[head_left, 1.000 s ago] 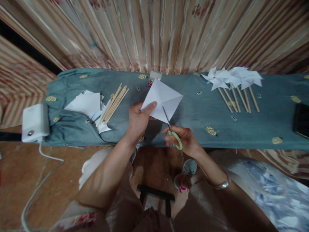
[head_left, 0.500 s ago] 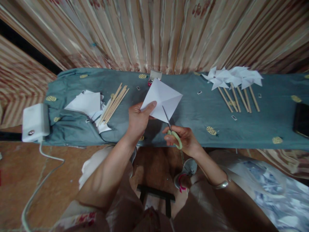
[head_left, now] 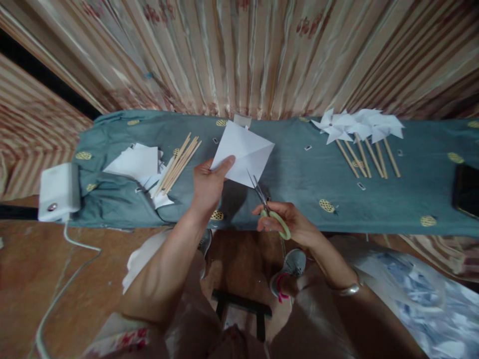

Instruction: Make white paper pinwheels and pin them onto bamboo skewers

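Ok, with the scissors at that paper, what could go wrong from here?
The scissors in the right hand point inward over the white sheet, so a cut might run too far toward its middle. The left hand pinches the sheet near the blade tips; a slip could nick that thumb. The loose sticks lie partly over paper pieces, so tugging those pieces might scatter them.

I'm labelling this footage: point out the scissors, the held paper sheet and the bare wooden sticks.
Scissors (head_left: pixel 286 229): head view, on the green handle.
Paper sheet (head_left: pixel 246 152): head view, near its middle.
Bare wooden sticks (head_left: pixel 178 165): head view, partway along the bundle.
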`<move>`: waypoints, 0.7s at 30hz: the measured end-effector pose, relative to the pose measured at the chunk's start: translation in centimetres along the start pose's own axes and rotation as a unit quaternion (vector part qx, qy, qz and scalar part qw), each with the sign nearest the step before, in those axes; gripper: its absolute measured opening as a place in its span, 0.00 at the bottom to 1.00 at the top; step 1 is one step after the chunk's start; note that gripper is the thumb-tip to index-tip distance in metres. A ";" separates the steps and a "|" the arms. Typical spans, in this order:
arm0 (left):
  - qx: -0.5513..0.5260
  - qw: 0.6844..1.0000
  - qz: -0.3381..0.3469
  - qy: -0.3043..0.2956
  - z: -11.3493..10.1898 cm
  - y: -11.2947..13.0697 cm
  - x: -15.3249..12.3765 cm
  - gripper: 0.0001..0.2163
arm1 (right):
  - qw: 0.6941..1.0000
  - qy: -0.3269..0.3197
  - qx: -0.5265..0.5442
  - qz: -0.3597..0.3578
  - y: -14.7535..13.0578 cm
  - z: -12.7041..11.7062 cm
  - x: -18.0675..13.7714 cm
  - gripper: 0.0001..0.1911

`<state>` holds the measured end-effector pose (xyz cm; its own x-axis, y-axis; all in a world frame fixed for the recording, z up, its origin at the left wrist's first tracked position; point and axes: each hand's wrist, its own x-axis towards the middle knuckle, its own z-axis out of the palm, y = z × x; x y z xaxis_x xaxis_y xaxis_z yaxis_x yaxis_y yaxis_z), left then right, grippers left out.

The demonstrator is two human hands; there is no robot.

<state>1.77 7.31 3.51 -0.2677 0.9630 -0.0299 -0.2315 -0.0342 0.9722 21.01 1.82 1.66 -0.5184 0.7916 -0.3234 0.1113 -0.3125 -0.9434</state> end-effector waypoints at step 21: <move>0.129 0.963 -0.173 -0.160 0.7 -0.4 -1.6 0.08 | 0.972 0.217 0.022 -0.081 -0.9 -5.0 0.3 0.24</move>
<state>3.00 5.95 3.33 0.0954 0.9392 -0.3298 -0.0031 0.3316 0.9434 24.98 4.92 2.09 -0.1178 0.9766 -0.1802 0.0175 -0.1794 -0.9836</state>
